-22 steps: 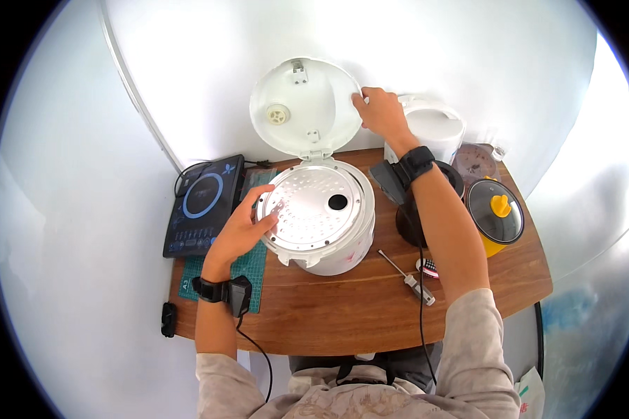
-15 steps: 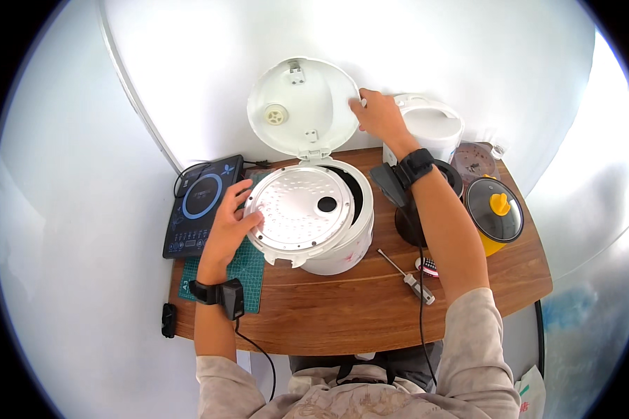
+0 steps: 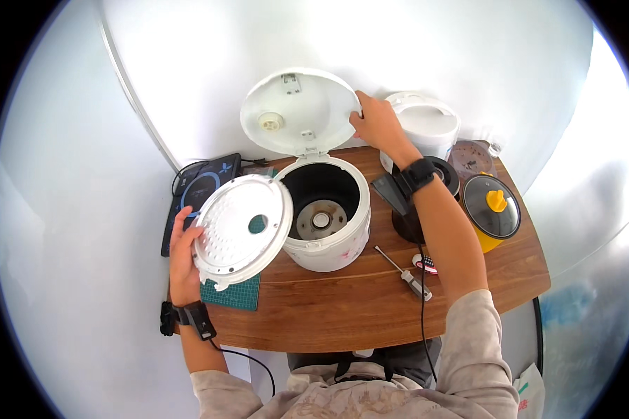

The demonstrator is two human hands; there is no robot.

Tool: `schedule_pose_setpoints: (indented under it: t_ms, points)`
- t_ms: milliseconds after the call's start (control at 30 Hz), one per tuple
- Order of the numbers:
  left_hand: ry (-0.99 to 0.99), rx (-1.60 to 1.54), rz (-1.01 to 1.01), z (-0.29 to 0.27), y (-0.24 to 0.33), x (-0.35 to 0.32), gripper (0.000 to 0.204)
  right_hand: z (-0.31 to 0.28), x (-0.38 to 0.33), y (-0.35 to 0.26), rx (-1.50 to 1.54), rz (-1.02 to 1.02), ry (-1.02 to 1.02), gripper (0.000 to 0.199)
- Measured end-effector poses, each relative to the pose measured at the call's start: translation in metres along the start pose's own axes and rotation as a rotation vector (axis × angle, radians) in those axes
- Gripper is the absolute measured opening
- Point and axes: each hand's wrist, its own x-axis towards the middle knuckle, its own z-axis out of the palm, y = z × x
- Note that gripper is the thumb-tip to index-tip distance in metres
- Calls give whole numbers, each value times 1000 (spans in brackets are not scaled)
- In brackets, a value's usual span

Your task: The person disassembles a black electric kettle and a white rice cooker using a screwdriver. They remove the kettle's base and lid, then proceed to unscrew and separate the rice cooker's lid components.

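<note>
A white rice cooker (image 3: 334,258) stands on the wooden table, its inside exposed down to the round heating plate (image 3: 321,219). Its hinged outer lid (image 3: 307,105) is raised toward the wall. My right hand (image 3: 381,126) grips the right edge of that lid. My left hand (image 3: 186,255) is closed on the rim of the inner lid panel (image 3: 230,223), a white and silver disc with dimples and a round hole. The panel is held tilted, left of the cooker and over the green cutting mat (image 3: 239,295).
Left of the cooker lies a black induction cooktop (image 3: 223,167). To the right are a screwdriver (image 3: 414,283), a yellow pot with glass lid (image 3: 489,209), a dark round pot (image 3: 407,227), a second white cooker (image 3: 426,122) and a clear container holding small parts (image 3: 472,159).
My left hand has carried the inner lid panel left, off the cooker, uncovering its inside. The raised outer lid has tipped slightly forward, with my right hand still on its edge.
</note>
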Motion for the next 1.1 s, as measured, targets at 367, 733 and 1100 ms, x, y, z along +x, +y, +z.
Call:
schedule_pose_setpoints:
  t_ms: [367,733,1100]
  points:
    - [282,45,4,-117,-41,-36,44,-6,-59,-28,-19,-179,-1,40]
    - [326,21,-53,-162,-82,-54,39,-7,-87,-29,-117,-207,-112,34]
    - [250,-57,-16,-162,-86,-69,49,-9,-97,-34,-224,-242,-225,33]
